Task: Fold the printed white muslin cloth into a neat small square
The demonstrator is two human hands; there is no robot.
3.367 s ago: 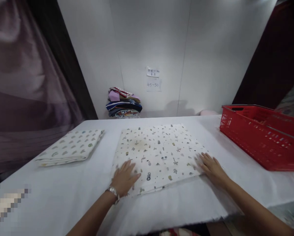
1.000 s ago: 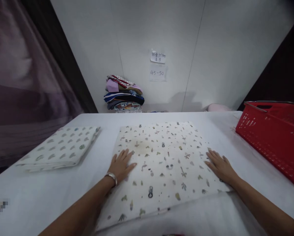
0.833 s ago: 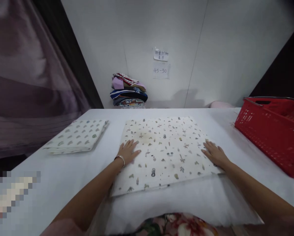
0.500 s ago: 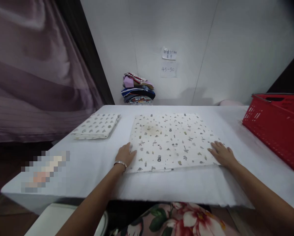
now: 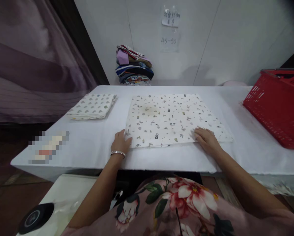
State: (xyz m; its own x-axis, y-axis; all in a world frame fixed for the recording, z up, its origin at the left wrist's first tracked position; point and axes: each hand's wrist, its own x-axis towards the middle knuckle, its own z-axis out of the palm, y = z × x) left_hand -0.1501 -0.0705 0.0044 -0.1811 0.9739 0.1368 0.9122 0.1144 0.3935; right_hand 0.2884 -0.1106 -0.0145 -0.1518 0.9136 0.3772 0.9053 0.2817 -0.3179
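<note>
A white cloth [image 5: 169, 119] printed with small dark motifs lies spread flat on the table, with a faint yellowish stain near its upper left. My left hand [image 5: 121, 141], wearing a silver bracelet [image 5: 118, 153], rests at the cloth's near left corner, fingers apart. On the cloth's near edge, right of the middle, lies my right hand [image 5: 206, 138], palm down with fingers stretched forward. Neither hand grips anything that I can see.
A folded patterned cloth [image 5: 93, 106] lies to the left on the white table [image 5: 88, 141]. Behind stands a stack of folded fabrics [image 5: 134, 67] by the wall. A red basket [image 5: 277, 108] sits at the right. A blurred-out item [image 5: 48, 147] lies at the near left.
My right hand has slid left along the cloth's near edge, away from its right corner. My left hand stays at the left corner. The view has tilted downward.
</note>
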